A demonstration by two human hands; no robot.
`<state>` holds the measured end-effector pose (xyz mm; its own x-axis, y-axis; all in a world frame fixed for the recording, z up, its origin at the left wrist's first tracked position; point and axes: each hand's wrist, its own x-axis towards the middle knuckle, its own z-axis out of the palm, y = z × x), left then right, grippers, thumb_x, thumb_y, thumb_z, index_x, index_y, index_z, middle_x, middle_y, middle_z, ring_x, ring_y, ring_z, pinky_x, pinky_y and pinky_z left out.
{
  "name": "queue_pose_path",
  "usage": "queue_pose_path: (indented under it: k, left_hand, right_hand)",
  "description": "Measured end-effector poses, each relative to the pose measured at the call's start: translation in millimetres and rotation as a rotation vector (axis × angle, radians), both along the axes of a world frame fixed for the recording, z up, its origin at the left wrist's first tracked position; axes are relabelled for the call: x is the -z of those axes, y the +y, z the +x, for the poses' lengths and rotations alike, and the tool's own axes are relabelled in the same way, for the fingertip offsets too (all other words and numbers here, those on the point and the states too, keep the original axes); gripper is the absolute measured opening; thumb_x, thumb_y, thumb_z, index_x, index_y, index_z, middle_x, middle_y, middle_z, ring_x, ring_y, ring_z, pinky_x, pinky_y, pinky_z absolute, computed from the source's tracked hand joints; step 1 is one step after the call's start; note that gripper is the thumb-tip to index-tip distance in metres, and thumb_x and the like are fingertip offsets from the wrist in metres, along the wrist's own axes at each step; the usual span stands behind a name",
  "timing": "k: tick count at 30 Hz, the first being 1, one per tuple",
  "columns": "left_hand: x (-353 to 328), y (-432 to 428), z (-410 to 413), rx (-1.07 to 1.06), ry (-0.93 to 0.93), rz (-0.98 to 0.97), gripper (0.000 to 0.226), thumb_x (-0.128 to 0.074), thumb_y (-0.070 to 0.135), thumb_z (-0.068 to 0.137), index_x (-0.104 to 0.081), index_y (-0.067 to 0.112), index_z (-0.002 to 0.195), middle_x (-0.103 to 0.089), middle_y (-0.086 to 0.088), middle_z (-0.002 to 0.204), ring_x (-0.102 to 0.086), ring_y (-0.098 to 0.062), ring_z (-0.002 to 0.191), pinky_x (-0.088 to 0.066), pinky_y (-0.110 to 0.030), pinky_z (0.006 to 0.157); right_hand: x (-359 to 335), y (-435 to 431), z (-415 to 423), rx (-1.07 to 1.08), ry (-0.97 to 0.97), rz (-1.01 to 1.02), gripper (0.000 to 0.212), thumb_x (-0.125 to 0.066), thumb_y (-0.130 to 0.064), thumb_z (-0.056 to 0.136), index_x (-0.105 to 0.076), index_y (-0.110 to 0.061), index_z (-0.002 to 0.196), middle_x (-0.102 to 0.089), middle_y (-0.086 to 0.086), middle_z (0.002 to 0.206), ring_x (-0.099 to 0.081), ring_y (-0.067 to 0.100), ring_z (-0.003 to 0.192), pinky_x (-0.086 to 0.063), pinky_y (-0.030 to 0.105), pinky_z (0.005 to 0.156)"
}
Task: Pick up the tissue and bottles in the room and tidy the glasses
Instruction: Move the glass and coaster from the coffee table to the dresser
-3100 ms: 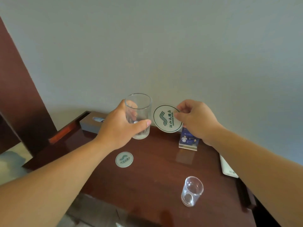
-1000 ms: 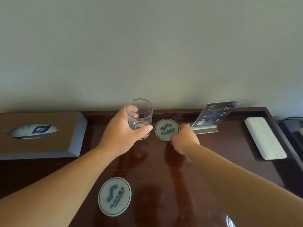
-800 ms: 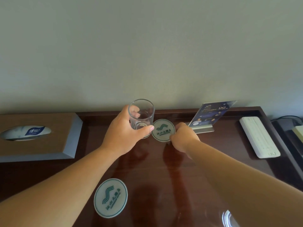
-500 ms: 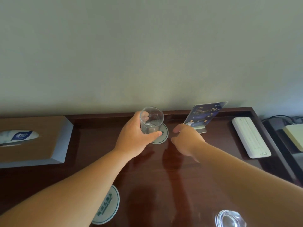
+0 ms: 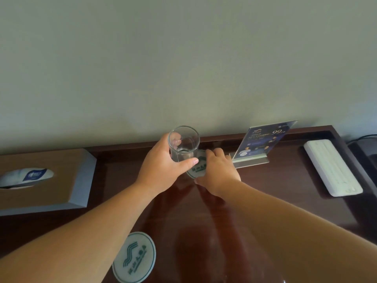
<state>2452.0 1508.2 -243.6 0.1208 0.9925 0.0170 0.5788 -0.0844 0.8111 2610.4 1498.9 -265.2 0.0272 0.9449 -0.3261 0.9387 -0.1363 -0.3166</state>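
Right hand [image 5: 219, 176], apart earlier, now lies over coaster [image 5: 199, 170], fingers and thumb curled on its rim. Left hand [image 5: 161, 172] wraps round upright glass [image 5: 183, 144] at coaster's left edge.

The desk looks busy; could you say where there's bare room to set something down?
Bare wood: between tissue box and left hand; between sign stand and white power strip. Crowded around the glass and the coaster that the right hand holds.
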Motion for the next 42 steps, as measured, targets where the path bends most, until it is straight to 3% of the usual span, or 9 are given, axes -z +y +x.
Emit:
queue_pose_path:
  k: [4,11,14,18,24,42]
  left_hand:
    - [0.3,0.1,-1.0,-0.006,-0.015,0.005,0.058,-0.078,0.049,0.063,-0.044,0.044,0.110,-0.059,0.022,0.110,-0.055,-0.001,0.105,-0.048,-0.029,0.090]
    - [-2.8,1.1,0.7,0.012,-0.011,0.020,0.057,-0.081,0.043,0.066,-0.044,0.043,0.109,-0.059,0.021,0.111,-0.055,-0.001,0.105,-0.048,-0.027,0.090]
    - [-2.1,1.3,1.7,0.016,-0.018,0.011,0.055,-0.081,0.044,0.066,-0.045,0.043,0.108,-0.058,0.026,0.108,-0.055,0.002,0.103,-0.048,-0.025,0.088]
    - [2.0,0.1,6.7,0.018,-0.022,-0.011,0.056,-0.080,0.045,0.066,-0.047,0.042,0.111,-0.058,0.026,0.106,-0.056,0.001,0.102,-0.048,-0.025,0.088]
    - [13.9,0.7,21.7,0.051,-0.027,-0.043,0.066,-0.081,0.045,0.066,-0.049,0.032,0.122,-0.058,0.018,0.120,-0.055,-0.002,0.110,-0.048,-0.029,0.095]
    - [32.0,7.0,34.9,0.053,-0.037,-0.048,0.070,-0.080,0.045,0.068,-0.047,0.029,0.127,-0.055,0.018,0.123,-0.053,-0.003,0.115,-0.046,-0.031,0.099]
  right_hand:
    - [1.1,-1.9,-5.6,0.008,-0.003,0.037,0.077,-0.075,-0.048,0.073,-0.040,-0.012,0.132,-0.037,0.006,0.130,-0.038,0.029,0.121,-0.044,0.039,0.098]
    - [-0.4,-1.8,0.7,0.013,0.010,0.053,0.083,-0.076,-0.051,0.071,-0.038,-0.014,0.135,-0.037,0.006,0.131,-0.038,0.029,0.123,-0.040,0.038,0.101]
    - [-4.5,-4.5,8.4,0.025,0.080,0.023,0.083,-0.076,-0.049,0.071,-0.037,-0.016,0.136,-0.038,0.005,0.129,-0.040,0.028,0.123,-0.040,0.038,0.103]
    - [-12.5,-10.3,24.1,0.068,0.218,0.002,0.069,-0.076,-0.041,0.073,-0.045,-0.019,0.130,-0.043,0.001,0.125,-0.050,0.023,0.115,-0.045,0.033,0.094]
    - [-11.9,-10.8,39.3,0.151,0.357,-0.059,0.091,-0.078,-0.037,0.074,-0.028,-0.017,0.147,-0.042,0.003,0.146,-0.048,0.021,0.127,-0.044,0.039,0.103]
    - [-8.0,-13.4,42.4,0.106,0.291,-0.040,0.075,-0.075,-0.028,0.076,-0.038,-0.016,0.141,-0.049,0.003,0.137,-0.051,0.020,0.122,-0.045,0.037,0.100]
